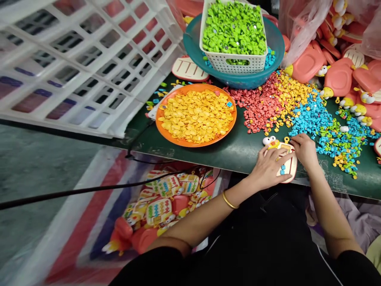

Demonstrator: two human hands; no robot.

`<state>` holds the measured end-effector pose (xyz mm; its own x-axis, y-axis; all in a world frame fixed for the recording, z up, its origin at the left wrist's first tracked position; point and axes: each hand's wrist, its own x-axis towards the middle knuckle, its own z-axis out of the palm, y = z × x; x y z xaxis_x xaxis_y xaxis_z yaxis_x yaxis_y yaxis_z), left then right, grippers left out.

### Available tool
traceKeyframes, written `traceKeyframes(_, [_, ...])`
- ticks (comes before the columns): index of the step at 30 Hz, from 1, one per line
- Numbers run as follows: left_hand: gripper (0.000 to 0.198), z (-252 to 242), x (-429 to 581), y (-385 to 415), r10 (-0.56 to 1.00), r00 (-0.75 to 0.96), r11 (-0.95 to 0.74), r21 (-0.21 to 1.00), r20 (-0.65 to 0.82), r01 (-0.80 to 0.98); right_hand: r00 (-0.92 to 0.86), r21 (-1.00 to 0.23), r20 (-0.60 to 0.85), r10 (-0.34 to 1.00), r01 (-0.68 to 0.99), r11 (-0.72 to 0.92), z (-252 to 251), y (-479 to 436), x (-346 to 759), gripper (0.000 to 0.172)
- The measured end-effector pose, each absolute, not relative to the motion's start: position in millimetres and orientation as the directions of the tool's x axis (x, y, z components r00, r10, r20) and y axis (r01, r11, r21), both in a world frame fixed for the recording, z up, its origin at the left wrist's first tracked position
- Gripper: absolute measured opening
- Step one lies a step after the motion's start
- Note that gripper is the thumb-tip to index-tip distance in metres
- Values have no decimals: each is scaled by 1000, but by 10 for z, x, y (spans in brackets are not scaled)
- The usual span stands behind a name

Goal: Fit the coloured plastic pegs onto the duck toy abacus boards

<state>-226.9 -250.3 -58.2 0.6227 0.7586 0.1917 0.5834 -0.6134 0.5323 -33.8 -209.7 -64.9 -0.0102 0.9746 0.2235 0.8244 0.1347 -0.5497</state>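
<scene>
A cream plastic toy board [292, 167] with red edging, googly eyes and a yellow beak lies at the table's front edge. A few blue beads [282, 171] sit in one of its slots. My left hand [268, 165] lies across the board and holds it, fingers spread over its face and thumb near its lower end. At the board's upper right edge is my right hand [305, 151], its fingers closed in a pinch. Whatever is between those fingertips is hidden. Loose blue beads [309, 115] are heaped just beyond the right hand.
An orange plate [160, 126] of yellow pieces stands left. Behind it, a white basket [253, 63] of green pieces rests in a teal basin [278, 51]. Red beads [262, 103] and coral toy bodies [339, 77] lie rightward. A white crate [119, 115] leans left; a cable [89, 192] crosses below.
</scene>
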Motion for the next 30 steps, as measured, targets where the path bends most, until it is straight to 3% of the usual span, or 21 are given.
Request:
traceKeyframes(3, [50,-606,-2280,-2504,713,662,-666,518,231,537,-57,-520,250,966,834,184,-652,-2162,-300,23])
traceKeyframes(8, [45,-693,-2286,-2523,774,576,-598,603,263,528,26,-571,378,925,793,211,-733,-2536,-343,25])
traceKeyframes(15, [45,-767,-2297,-2463,746,573,-624,657,340,422,-26,-645,321,947,726,238,-712,-2827,-507,31])
traceKeyframes(17, [44,-779,-2287,-2438,731,593,-634,658,338,406,36,-668,334,942,714,209,-667,-2837,-339,30])
traceKeyframes(20, [48,-740,-2230,-2406,698,661,-664,595,275,453,378,-617,445,811,786,-28,-621,-2801,145,27])
traceKeyframes(22, [51,-683,-2162,-2385,650,726,-713,511,225,480,499,-567,475,724,803,-182,-621,-2747,472,27])
traceKeyframes(26, [44,-589,-1990,-2351,552,816,-800,385,174,460,409,-483,337,848,848,-217,-673,-2570,729,28])
traceKeyframes(30, [43,-601,-1882,-2351,556,811,-798,391,183,459,303,-369,212,929,905,-211,-704,-2381,611,29])
